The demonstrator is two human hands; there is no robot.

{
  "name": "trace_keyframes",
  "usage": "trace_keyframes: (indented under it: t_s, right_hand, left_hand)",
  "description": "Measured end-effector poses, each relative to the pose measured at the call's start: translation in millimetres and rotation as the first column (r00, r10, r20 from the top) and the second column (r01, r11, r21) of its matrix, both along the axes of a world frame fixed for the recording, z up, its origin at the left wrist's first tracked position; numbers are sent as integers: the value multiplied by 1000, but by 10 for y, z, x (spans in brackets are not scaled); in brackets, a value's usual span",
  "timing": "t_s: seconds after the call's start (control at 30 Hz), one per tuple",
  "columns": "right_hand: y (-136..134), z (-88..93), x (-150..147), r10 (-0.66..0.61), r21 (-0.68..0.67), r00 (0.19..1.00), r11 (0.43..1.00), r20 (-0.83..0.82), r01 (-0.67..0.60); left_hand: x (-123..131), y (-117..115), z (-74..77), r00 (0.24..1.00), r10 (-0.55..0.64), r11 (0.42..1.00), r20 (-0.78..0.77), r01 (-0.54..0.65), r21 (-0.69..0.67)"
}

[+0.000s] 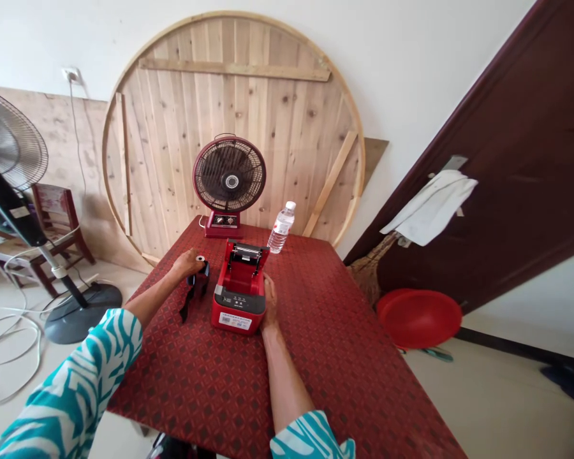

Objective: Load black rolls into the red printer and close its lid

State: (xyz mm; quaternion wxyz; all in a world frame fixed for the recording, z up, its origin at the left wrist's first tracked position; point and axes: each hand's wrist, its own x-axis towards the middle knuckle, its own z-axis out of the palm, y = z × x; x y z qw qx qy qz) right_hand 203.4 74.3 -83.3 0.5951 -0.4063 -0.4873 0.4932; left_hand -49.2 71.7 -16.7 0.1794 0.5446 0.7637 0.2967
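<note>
A small red printer [238, 291] with its lid open stands in the middle of the red-patterned table [325, 331]. My right hand [269, 305] rests flat against the printer's right side, fingers stretched along it. My left hand [187, 262] is to the left of the printer, closed over a small roll with a white core [201, 260] from which a black ribbon [191, 296] hangs onto the table.
A red table fan [229, 182] and a clear water bottle [281, 228] stand at the table's far edge. A standing fan [14, 166] and cables are on the floor left. A red basin [418, 317] and a dark door [507, 178] are to the right.
</note>
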Motion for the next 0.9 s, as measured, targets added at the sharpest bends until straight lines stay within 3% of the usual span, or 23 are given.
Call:
trace_keyframes:
  t_s: [0.1, 0.23, 0.37, 0.5, 0.63, 0.77, 0.9]
  right_hand:
    - [9, -16, -6, 17, -12, 999, 1000, -34, -18]
    - [-18, 20, -12, 8, -3, 999, 1000, -43, -8]
    - [-33, 51, -15, 19, -14, 998, 1000, -52, -20]
    - [-17, 45, -27, 11, -20, 998, 1000, -58, -12]
    - [-1, 33, -39, -5, -18, 997, 1000, -77, 4]
    - [19, 20, -43, -7, -2, 997, 1000, -72, 7]
    - [23, 25, -54, -31, -13, 996, 999, -82, 30]
  left_hand:
    - [-16, 16, 0, 1000, 0, 1000, 1, 0, 12]
    - [-46, -77, 73, 991, -96, 991, 92, 86, 107]
    - [-74, -314, 313, 884, -258, 922, 389, 104, 373]
    - [78, -530, 574, 802, -392, 891, 450, 210, 402]
    - [449, -521, 624, 748, -562, 818, 352, 442, 368]
    - [767, -313, 532, 790, -610, 782, 63, 586, 212]
    - [925, -27, 419, 719, -668, 732, -191, 681, 4]
